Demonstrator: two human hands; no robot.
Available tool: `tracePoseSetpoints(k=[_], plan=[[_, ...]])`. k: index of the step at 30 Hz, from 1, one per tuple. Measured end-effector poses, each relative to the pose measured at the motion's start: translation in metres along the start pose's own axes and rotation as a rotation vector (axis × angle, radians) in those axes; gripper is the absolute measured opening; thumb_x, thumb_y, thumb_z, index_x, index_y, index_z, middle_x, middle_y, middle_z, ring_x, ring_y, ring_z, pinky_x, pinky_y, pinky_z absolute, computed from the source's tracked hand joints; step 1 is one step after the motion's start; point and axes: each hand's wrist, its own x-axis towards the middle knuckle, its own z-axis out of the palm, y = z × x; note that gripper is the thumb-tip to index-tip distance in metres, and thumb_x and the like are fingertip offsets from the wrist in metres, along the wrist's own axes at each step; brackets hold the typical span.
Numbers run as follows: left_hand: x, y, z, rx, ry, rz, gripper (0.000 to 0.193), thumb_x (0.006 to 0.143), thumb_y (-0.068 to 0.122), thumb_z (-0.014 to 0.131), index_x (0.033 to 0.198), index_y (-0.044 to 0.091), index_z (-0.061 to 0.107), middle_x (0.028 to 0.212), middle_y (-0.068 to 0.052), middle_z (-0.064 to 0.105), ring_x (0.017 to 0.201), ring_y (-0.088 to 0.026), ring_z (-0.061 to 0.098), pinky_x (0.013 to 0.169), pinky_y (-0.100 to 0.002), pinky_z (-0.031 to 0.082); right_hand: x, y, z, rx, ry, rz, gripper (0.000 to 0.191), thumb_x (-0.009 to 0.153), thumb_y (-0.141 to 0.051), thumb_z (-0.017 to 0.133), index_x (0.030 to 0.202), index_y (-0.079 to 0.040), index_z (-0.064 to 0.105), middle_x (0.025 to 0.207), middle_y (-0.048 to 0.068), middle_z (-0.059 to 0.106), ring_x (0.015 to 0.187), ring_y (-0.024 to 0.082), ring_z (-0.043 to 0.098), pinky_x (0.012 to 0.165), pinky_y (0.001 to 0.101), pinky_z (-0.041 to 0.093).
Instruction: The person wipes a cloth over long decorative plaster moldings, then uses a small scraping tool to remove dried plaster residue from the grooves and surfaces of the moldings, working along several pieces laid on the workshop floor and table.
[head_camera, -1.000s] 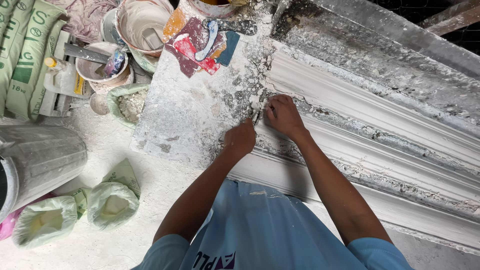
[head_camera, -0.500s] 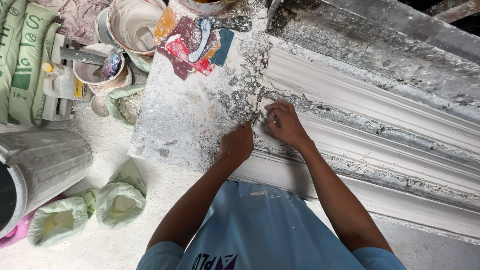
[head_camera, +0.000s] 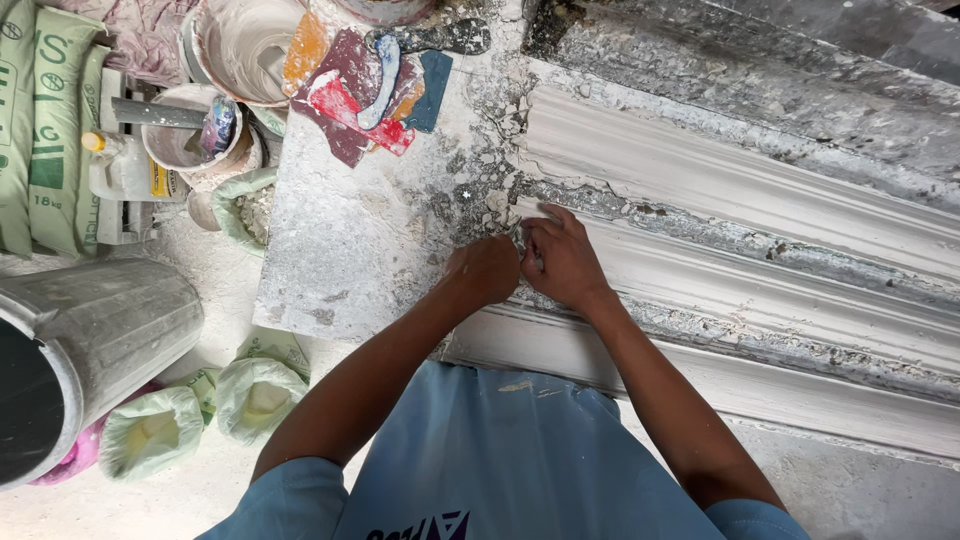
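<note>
Left hand (head_camera: 487, 268) and right hand (head_camera: 562, 262) brought together on the moulding (head_camera: 720, 190) — fingers curled, a small grey scrap (head_camera: 521, 237) pinched between them, forearms angled inward — worktop (head_camera: 350, 250) alongside.

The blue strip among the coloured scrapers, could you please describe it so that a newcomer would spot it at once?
Start at the plaster-caked slab left of the long white moulding. At its far edge lies a pile of flat scrapers, red, maroon and orange. The blue strip lies across the top of that pile, narrow, curved and smeared white, unlike the broad sheets beneath it.
</note>
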Motion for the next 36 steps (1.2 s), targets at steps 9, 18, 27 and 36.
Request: tracePoseSetpoints(k=[9,18,27,36], plan=[[0.029,0.012,-0.015,0.134,-0.171,0.087,0.033,0.091,0.032,0.069,0.11,0.007,0.076,0.113,-0.017,0.075,0.105,-0.034,0.073,0.09,-0.052,0.059,0.005,-0.005,-0.008,0.037,-0.05,0.01,0.027,0.069,-0.009,0.074,0.095,-0.003,0.066,0.13,0.011,0.065,0.146,0.036,0.036,0.119,0.0468,0.031],[0.086,0.004,-0.052,0.168,-0.337,0.008,0.037,0.091,0.031,0.067,0.115,0.004,0.071,0.113,-0.017,0.073,0.103,-0.033,0.073,0.09,-0.049,0.058,0.0,-0.006,-0.006,-0.05,-0.102,0.069,0.013,0.084,-0.018,0.068,0.086,-0.005,0.068,0.119,0.011,0.069,0.145,0.036,0.042,0.122,0.0444,0.031],[0.046,-0.022,-0.015,0.156,-0.111,0.069,0.032,0.089,0.015,0.061,0.114,-0.004,0.069,0.116,-0.023,0.072,0.104,-0.035,0.073,0.088,-0.05,0.059,-0.007,-0.003,-0.004,0.003,0.016,-0.015,0.011,0.087,-0.012,0.063,0.089,-0.002,0.068,0.137,0.013,0.065,0.144,0.04,0.04,0.121,0.048,0.03],[0.024,0.031,-0.023,0.138,-0.136,-0.006,0.038,0.084,0.024,0.077,0.116,0.005,0.071,0.119,-0.017,0.072,0.111,-0.033,0.071,0.09,-0.047,0.059,-0.008,0.001,0.005,-0.018,-0.019,0.01,0.044,0.077,-0.015,0.069,0.117,0.003,0.07,0.134,0.018,0.063,0.142,0.042,0.037,0.119,0.0466,0.027]])
